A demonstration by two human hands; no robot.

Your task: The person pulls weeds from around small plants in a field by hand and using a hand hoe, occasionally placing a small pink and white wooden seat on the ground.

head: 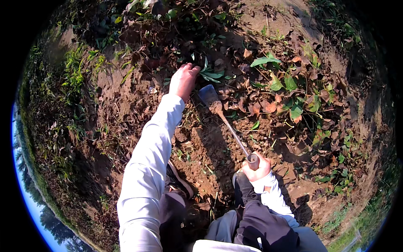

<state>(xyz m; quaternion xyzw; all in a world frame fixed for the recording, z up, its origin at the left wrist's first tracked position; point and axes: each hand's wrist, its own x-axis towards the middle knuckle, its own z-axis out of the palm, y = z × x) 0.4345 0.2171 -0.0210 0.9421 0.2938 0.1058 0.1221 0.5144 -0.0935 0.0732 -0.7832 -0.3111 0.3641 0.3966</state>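
My right hand (259,167) grips the tubular end of a small, long-shanked metal digging spade (233,130). Its flat blade (208,94) is smeared with soil and rests against the ground, pointing away from me. Just left of the blade, my left hand (185,80) reaches down to the soil with its fingers curled and its back towards me. A low weed with narrow green leaves (212,75) touches or nearly touches those fingers. The fingertips are hidden, so whether they pinch a stem does not show.
Plants with browning, wilted leaves (269,107) spread to the right. Grassy weeds (75,71) grow at the left. My left shoe (179,179) and right shoe (244,186) stand on crumbly reddish-brown soil (201,170) close below the tool.
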